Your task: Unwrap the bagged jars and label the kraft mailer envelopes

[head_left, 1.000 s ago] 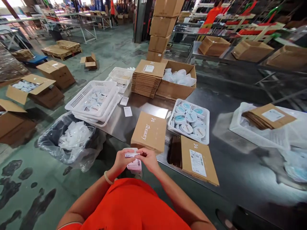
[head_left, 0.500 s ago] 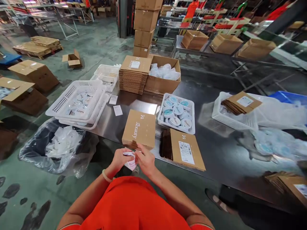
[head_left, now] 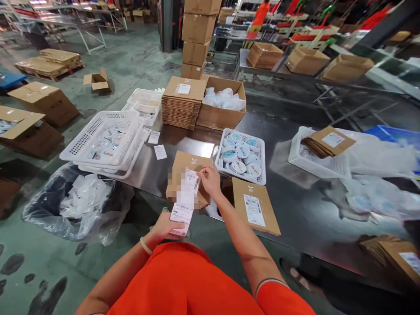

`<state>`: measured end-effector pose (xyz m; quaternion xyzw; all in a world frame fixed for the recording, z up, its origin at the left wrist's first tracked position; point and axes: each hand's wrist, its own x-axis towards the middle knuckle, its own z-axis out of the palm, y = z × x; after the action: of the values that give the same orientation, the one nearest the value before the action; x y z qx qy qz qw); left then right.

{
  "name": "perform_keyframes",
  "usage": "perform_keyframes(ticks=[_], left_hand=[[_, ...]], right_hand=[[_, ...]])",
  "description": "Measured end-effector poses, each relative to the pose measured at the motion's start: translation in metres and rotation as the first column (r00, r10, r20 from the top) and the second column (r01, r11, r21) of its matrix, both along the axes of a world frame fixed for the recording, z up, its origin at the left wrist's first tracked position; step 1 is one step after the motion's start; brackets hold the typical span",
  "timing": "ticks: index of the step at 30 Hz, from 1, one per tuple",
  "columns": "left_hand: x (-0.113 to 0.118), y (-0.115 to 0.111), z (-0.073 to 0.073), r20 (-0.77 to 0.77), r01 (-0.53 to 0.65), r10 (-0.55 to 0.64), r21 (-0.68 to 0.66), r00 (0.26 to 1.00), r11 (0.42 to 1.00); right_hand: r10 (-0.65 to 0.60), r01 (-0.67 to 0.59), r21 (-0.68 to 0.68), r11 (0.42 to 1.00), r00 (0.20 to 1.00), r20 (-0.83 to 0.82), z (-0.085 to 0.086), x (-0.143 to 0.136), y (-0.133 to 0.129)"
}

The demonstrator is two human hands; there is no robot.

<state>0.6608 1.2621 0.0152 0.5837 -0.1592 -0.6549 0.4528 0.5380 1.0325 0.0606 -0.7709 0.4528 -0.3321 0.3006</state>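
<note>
Low in front of my body, my left hand (head_left: pixel 166 225) grips a strip of printed labels (head_left: pixel 181 214), its thumb on top. The strip runs up over a stack of flat brown cardboard (head_left: pixel 182 164) at the table's near edge; part of it is pixelated. My right hand (head_left: pixel 210 179) pinches the upper end of the strip over the stack's right side. To the right lies another flat cardboard stack (head_left: pixel 269 205) with a white label on top. Behind it stands a white basket of round blue and white packs (head_left: pixel 243 151).
White baskets (head_left: pixel 98 135) stand at the table's left, above a plastic-lined bin (head_left: pixel 85 197). Farther back are a tall cardboard stack (head_left: pixel 182 107) and an open box of clear bags (head_left: pixel 223 98). Another white basket (head_left: pixel 318 153) is at the right. A person in orange (head_left: pixel 260 17) is far behind.
My right hand has moved up and forward over the cardboard stack, stretching the label strip away from my left hand. Both hands were close together before, over the near edge.
</note>
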Motion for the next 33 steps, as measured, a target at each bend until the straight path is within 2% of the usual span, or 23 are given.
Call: perform_keyframes(ticks=[2,5,8,11,12,14,16,17,18,20,22,24,25,27,29,31,33], left_hand=[[-0.005,0.001,-0.001,0.040,-0.017,0.017,-0.005,0.999,1.000],[-0.008,0.001,-0.011,0.087,-0.002,0.004,-0.024,0.996,1.000],[-0.001,0.013,-0.031,0.124,0.079,-0.080,0.010,0.989,0.997],[0.019,0.034,-0.048,0.282,0.106,-0.098,-0.016,0.954,0.994],[0.027,0.040,-0.050,0.356,0.083,-0.060,-0.051,0.933,0.995],[0.044,0.046,-0.045,0.493,0.022,0.052,-0.142,0.869,0.990],[0.056,0.040,-0.031,0.600,0.001,0.134,-0.219,0.789,0.976],[0.060,0.032,-0.022,0.650,0.011,0.152,-0.240,0.745,0.971],[0.063,0.022,-0.013,0.697,0.028,0.156,-0.245,0.700,0.969],[0.065,-0.002,0.004,0.775,0.065,0.131,-0.217,0.618,0.974],[0.062,-0.023,0.015,0.821,0.097,0.095,-0.179,0.562,0.979],[0.055,-0.037,0.021,0.844,0.121,0.060,-0.146,0.532,0.982],[0.049,-0.040,0.022,0.848,0.141,0.037,-0.131,0.529,0.981],[0.037,-0.043,0.022,0.835,0.201,-0.016,-0.114,0.551,0.973],[0.026,-0.041,0.023,0.796,0.270,-0.038,-0.159,0.604,0.950],[0.018,-0.036,0.024,0.746,0.294,-0.008,-0.252,0.666,0.922],[0.016,-0.029,0.022,0.696,0.286,0.013,-0.313,0.718,0.906]], right_hand=[[-0.017,0.023,0.070,0.997,0.996,-0.090,-0.004,0.011,-0.024],[-0.030,0.057,0.090,0.994,0.962,-0.270,-0.009,0.021,-0.035],[-0.070,0.104,0.057,0.993,0.901,-0.429,-0.010,0.024,-0.027],[-0.192,0.151,-0.126,0.980,0.875,-0.445,-0.011,0.029,-0.005],[-0.191,0.118,-0.190,0.975,0.879,-0.436,-0.013,0.033,0.005],[-0.043,-0.074,-0.233,0.970,0.885,-0.463,-0.017,0.042,0.025],[0.181,-0.304,-0.151,0.941,0.826,-0.534,-0.021,0.051,0.037],[0.249,-0.360,-0.090,0.929,0.784,-0.568,-0.022,0.052,0.039],[0.270,-0.362,-0.035,0.932,0.755,-0.598,-0.021,0.052,0.036],[0.181,-0.224,0.015,0.975,0.744,-0.643,-0.018,0.042,0.024],[-0.001,-0.004,-0.006,1.000,0.752,-0.659,-0.012,0.026,0.011],[-0.136,0.169,-0.011,0.986,0.750,-0.647,-0.006,0.009,0.006],[-0.157,0.221,0.020,0.975,0.752,-0.640,-0.004,0.001,0.006],[-0.134,0.279,0.142,0.950,0.771,-0.623,-0.002,-0.015,0.008],[-0.125,0.331,0.250,0.910,0.793,-0.596,-0.001,-0.039,0.007],[-0.200,0.412,0.264,0.872,0.792,-0.577,0.000,-0.079,0.000],[-0.303,0.512,0.235,0.826,0.755,-0.582,0.004,-0.133,-0.009]])
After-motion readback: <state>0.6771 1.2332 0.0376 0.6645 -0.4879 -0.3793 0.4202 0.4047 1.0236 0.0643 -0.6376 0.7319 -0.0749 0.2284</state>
